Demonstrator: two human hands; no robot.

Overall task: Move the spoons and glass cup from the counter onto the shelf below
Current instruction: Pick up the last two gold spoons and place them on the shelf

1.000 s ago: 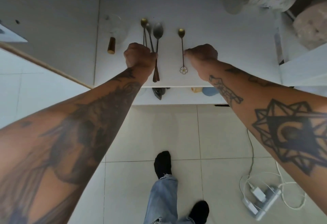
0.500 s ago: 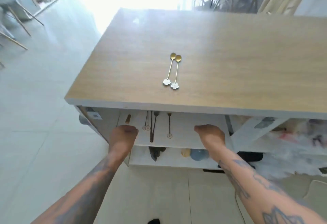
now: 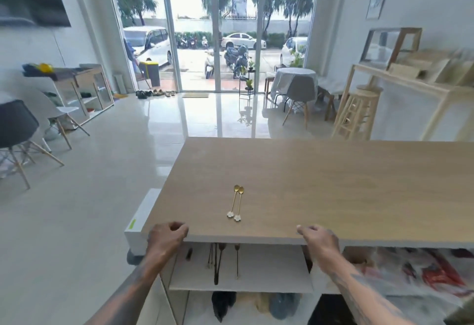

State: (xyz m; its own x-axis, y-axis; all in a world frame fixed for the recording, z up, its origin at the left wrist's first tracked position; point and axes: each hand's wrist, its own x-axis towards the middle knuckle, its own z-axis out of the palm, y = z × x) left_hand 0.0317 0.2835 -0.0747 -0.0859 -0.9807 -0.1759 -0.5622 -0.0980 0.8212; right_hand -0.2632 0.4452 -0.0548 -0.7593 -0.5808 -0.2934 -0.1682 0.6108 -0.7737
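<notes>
Head view, one entry per item, left to right.

Left hand (image 3: 166, 238): grip loosely curled at the near edge of the table (image 3: 320, 183), fingers bent over the lip, nothing held; whether it touches the edge cannot be told.

Shelf (image 3: 269, 273): white board under the tabletop, below and between the two grips. It carries a small dark item at far left, too blurred to name, then a bunch of dark-handled spoons (image 3: 216, 260), then a single thin spoon (image 3: 237, 260) just to their right.

Gold spoons (image 3: 236, 203): two, flower-shaped ends toward the person, lying side by side and touching on the tabletop, above and between the grips, nearer the left one.

Right hand (image 3: 319, 241): grip half open at the same table edge, fingers slightly spread, nothing held.

Glass cup: cannot be made out.
</notes>
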